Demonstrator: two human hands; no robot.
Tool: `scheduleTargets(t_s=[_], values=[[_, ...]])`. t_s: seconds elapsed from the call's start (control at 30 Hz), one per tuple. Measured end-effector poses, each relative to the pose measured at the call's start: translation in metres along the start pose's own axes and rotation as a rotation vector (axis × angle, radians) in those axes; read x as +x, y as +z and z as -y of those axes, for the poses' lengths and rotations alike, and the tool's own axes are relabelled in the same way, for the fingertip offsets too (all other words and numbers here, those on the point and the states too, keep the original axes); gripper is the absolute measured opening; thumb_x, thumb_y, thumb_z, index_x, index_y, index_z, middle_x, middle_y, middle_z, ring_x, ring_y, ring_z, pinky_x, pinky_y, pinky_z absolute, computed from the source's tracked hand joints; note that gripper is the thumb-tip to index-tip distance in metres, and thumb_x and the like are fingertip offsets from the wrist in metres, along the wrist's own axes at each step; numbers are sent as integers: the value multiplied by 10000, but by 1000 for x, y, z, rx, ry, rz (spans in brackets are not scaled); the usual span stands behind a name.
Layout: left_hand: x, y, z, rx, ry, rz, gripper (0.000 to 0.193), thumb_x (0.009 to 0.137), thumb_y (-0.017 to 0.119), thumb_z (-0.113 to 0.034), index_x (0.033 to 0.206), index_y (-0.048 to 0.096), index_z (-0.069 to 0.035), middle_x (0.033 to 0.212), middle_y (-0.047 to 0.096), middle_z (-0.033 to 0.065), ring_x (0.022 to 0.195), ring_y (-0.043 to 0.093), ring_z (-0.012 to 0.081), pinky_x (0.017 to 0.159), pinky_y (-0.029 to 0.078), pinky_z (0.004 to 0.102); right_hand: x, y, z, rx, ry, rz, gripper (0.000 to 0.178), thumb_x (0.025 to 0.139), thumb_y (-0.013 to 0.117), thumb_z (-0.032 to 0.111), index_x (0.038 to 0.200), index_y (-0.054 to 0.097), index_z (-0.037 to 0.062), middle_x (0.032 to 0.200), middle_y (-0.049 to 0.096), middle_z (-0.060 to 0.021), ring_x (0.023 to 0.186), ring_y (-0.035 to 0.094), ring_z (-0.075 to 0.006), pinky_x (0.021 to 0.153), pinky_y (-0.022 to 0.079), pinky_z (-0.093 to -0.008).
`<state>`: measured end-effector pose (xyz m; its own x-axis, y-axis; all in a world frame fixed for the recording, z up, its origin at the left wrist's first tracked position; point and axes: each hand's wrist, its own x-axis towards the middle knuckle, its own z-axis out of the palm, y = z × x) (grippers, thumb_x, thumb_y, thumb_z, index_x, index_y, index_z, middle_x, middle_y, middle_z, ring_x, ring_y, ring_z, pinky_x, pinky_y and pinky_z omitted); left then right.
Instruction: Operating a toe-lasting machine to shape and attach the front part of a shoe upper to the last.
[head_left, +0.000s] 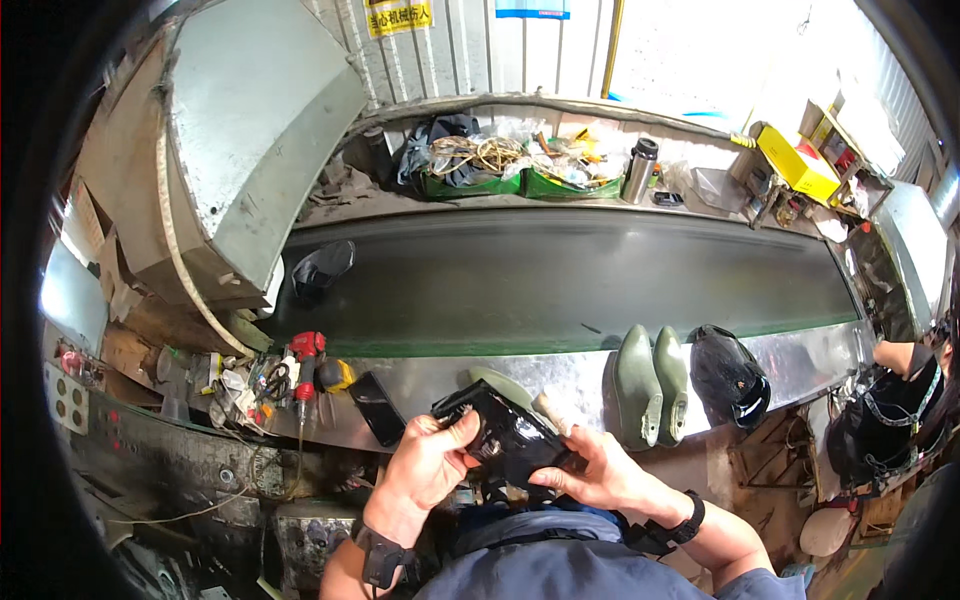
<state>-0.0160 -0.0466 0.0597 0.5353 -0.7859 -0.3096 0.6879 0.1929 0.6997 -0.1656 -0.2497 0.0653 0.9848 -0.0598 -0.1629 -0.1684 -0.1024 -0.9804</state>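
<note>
Two hands (428, 458) (603, 470) low in the middle; two green shoe lasts (635, 385) (672, 378) right of the middle; two green bins (468, 187) (565, 190) and one silver flask (638, 176) near the top; one red power tool (306, 347) on the left.

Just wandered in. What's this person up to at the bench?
A person is gripping a glossy black piece with both hands, the left hand on one side and the right hand on the other, above the near edge of a metal ledge. A green form shows partly behind it; whether it sits inside I can't tell. To the right lie two green foot-shaped forms, then another black piece. A dark belt stretches beyond.
</note>
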Motion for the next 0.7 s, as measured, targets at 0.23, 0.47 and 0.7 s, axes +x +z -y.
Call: scheduleTargets(t_s=[0.23,0.47,0.7], values=[[1,35,6,-277,189,-185,467,1073,476,-342,1320,564,44,1198,682,184,1050,705,304,947,579,472,22,45,18,-33,-102,-206,360,880,829,177,1076,601,-21,887,702,-79,758,620,-108,670,515,-281],[-1,32,-1,28,403,-474,299,1010,653,-206,815,722,9,744,683,2,628,639,89,532,487,259,4,56,22,-523,-135,-177,478,801,890,335,834,593,-39,661,606,-110,593,614,-158,538,497,-322],[43,24,15,829,1028,-324,374,1048,523,-145,744,643,36,596,605,92,503,569,186,481,414,346,43,43,22,848,116,-114,438,1034,612,183,1415,417,91,1295,610,-102,1194,611,-217,989,549,-457]])
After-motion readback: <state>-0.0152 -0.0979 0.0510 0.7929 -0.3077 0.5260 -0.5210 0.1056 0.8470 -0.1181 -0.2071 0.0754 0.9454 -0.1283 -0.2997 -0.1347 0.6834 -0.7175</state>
